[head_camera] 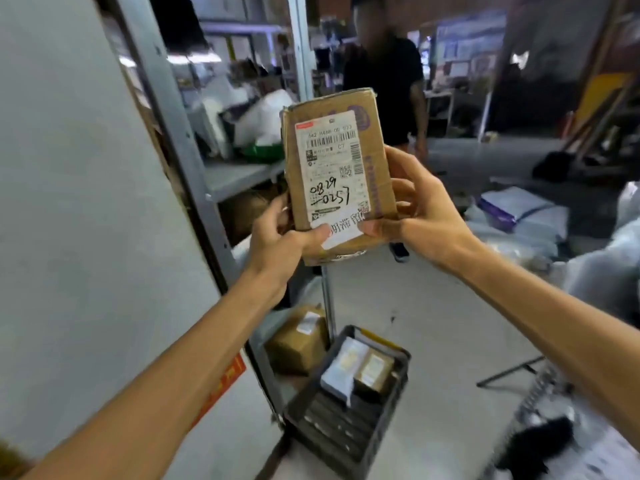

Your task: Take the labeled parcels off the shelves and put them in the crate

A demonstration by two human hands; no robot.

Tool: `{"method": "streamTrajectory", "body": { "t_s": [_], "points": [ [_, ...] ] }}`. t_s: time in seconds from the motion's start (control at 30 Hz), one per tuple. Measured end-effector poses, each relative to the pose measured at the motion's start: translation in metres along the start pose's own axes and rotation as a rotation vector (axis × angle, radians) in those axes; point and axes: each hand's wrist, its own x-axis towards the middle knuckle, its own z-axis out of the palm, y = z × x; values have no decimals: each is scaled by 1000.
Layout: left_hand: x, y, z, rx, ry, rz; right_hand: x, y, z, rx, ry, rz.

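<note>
I hold a small brown cardboard parcel (337,168) upright in front of me, its white shipping label with handwritten numbers facing me. My left hand (280,237) grips its lower left edge, thumb on the label sticker. My right hand (412,209) grips its right side, fingers curled round the edge. Below on the floor stands a dark slatted crate (332,431) with two small parcels (360,372) inside at its far end. The metal shelf unit (239,174) rises on my left.
A taped brown box (299,341) lies on the lowest shelf beside the crate. White bags (259,116) sit on an upper shelf. A person in black (391,84) stands behind the parcel. Grey mail bags (519,213) lie on the floor at right. A white panel (86,202) fills the left.
</note>
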Motion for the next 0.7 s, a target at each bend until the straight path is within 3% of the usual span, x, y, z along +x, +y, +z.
{"method": "streamTrajectory", "body": {
  "t_s": [0.5, 0.7],
  "points": [
    [132, -275, 37, -27, -398, -385, 34, 258, 37, -89, 264, 504],
    [161, -391, 59, -24, -453, -584, 27, 376, 60, 13, 371, 709]
  ]
}}
